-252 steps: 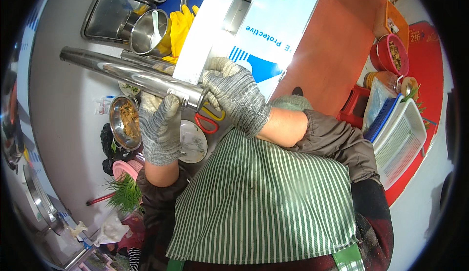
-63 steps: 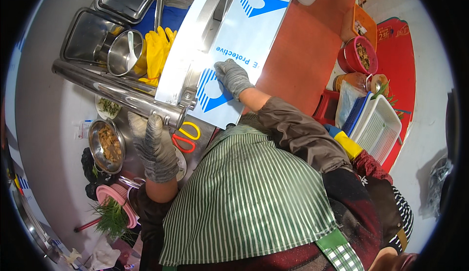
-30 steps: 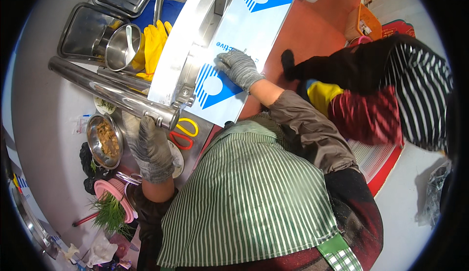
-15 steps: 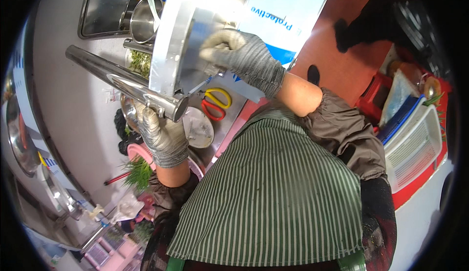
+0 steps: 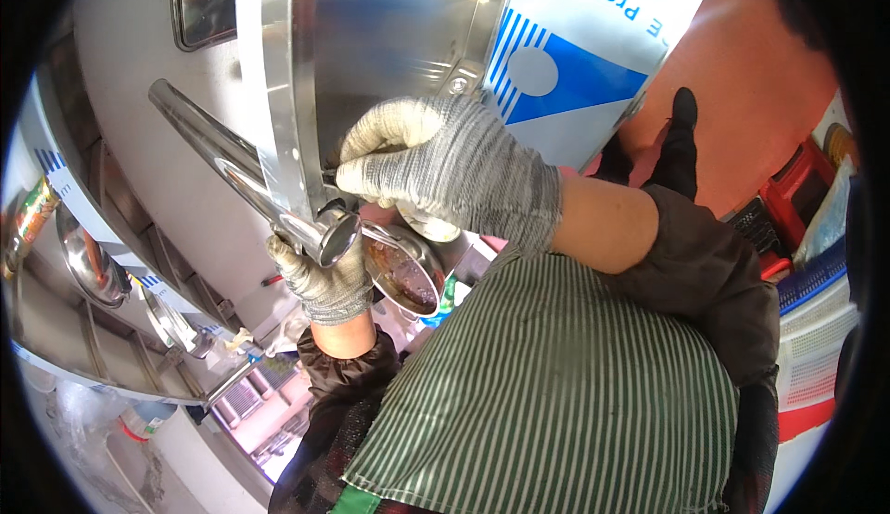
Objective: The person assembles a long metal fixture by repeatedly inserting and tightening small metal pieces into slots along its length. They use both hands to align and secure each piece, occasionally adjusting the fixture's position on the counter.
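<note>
- An orange-red floor [image 5: 746,134] fills the upper right; a pale surface [image 5: 199,97], upper left, bears one dark metal-rimmed tray [image 5: 209,4].
- One steel frame [image 5: 389,41] stands ahead, one panel partly sheathed in blue-and-white protective film [image 5: 570,69].
- One green-striped apron [image 5: 556,384] covers the wearer's front.
- One polished steel tube [image 5: 301,228] lies beside the frame, its long axis running from far left to an end nearer the wearer.
- Two gloved hands: the left hand [image 5: 329,282] wraps that end from below; the right hand [image 5: 454,162] pinches narrowly at the frame's edge, contents unclear.
- One food pot [image 5: 403,273] sits beyond.
</note>
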The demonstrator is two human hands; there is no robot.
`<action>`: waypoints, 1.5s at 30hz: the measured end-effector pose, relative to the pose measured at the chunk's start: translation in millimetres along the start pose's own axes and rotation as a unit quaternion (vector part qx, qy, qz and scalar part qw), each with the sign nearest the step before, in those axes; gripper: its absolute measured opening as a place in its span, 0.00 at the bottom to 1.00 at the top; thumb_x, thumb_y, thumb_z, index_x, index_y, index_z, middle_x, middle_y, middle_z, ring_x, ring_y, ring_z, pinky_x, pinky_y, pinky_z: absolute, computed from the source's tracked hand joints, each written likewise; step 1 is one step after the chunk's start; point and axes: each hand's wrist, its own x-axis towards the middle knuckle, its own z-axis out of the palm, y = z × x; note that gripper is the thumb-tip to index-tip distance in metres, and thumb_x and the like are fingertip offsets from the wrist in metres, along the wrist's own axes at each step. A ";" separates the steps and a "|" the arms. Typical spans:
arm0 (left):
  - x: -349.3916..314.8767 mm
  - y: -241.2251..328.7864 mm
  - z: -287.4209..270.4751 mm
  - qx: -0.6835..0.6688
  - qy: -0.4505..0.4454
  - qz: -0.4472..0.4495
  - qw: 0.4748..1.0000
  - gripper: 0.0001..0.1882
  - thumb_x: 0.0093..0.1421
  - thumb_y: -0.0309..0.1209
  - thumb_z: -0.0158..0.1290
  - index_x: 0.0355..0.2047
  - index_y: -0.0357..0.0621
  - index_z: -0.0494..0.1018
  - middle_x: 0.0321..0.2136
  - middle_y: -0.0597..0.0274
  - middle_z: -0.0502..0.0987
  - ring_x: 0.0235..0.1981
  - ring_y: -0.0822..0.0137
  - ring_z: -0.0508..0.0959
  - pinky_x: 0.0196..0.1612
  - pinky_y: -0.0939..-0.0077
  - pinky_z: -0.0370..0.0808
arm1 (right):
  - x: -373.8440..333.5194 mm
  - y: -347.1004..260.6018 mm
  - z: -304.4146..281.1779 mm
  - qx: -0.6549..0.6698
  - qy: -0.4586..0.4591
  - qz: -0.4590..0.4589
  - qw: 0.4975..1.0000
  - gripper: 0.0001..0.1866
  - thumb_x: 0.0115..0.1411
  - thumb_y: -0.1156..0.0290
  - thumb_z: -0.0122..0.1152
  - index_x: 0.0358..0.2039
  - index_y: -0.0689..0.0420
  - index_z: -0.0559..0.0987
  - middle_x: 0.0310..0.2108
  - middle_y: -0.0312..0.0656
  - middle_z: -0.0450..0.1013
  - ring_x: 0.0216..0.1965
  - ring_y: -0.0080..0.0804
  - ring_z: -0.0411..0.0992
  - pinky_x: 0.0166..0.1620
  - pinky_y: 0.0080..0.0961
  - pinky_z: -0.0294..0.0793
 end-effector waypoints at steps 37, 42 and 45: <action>-28.6 3.2 -28.7 0.639 0.142 0.194 0.731 0.40 0.51 0.44 0.60 0.57 0.39 0.53 0.48 0.54 0.71 0.48 0.57 0.73 0.57 0.59 0.64 | 33.2 6.7 -16.2 -0.080 -0.113 -0.082 0.987 0.15 0.55 0.68 0.60 0.42 0.61 0.77 0.36 0.43 0.77 0.38 0.31 0.76 0.44 0.25 0.74; -28.6 3.6 -26.3 0.749 0.139 0.212 0.612 0.42 0.51 0.43 0.61 0.58 0.38 0.51 0.48 0.53 0.71 0.48 0.56 0.73 0.57 0.59 0.64 | 42.9 8.1 -19.2 -0.153 -0.126 -0.142 0.970 0.15 0.55 0.65 0.59 0.42 0.59 0.77 0.37 0.43 0.76 0.42 0.34 0.75 0.47 0.28 0.73; -27.2 -5.7 -18.0 0.657 0.160 0.204 0.708 0.35 0.54 0.44 0.58 0.54 0.39 0.57 0.47 0.55 0.72 0.48 0.57 0.72 0.57 0.59 0.63 | 46.0 10.4 -18.1 -0.175 -0.112 -0.222 0.953 0.15 0.55 0.66 0.59 0.41 0.58 0.78 0.35 0.43 0.76 0.40 0.33 0.75 0.46 0.28 0.73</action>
